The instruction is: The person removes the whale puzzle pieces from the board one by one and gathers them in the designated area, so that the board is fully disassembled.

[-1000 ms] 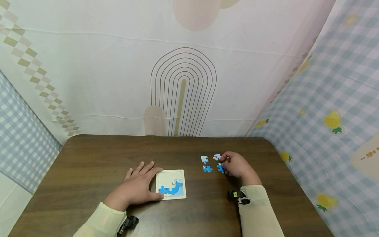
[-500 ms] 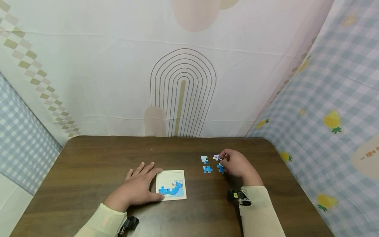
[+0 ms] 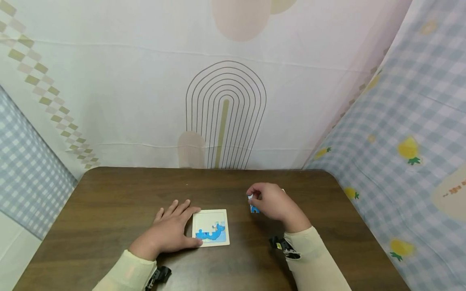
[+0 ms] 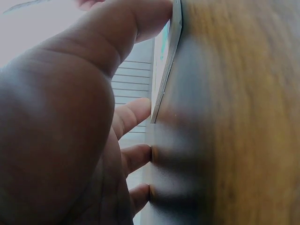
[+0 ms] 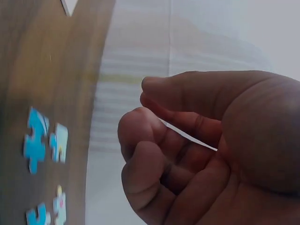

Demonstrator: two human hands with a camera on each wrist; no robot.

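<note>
A square cream puzzle board (image 3: pixel 204 218) lies on the table, with a blue sea-animal picture partly filling its lower half. My left hand (image 3: pixel 169 230) lies flat at its left side, fingers spread. The thumb touches the near corner and the index finger the far-left corner. Over the loose pieces hovers my right hand (image 3: pixel 271 202), thumb and index finger a little apart, the other fingers loosely curled, nothing held. The right wrist view shows a blue puzzle piece (image 5: pixel 35 145) and a pale puzzle piece (image 5: pixel 60 143) on the table below it; several pieces lie there.
The brown wooden table (image 3: pixel 127 194) has rounded far corners. Behind it hangs a white patterned cloth (image 3: pixel 145 101), and a blue checked cloth (image 3: pixel 382 161) hangs along the right side. Each wrist carries a small black camera.
My right hand has moved left, from the right-hand pieces to over the left-hand ones, and now hides most of them. The left hand and the board stay in place.
</note>
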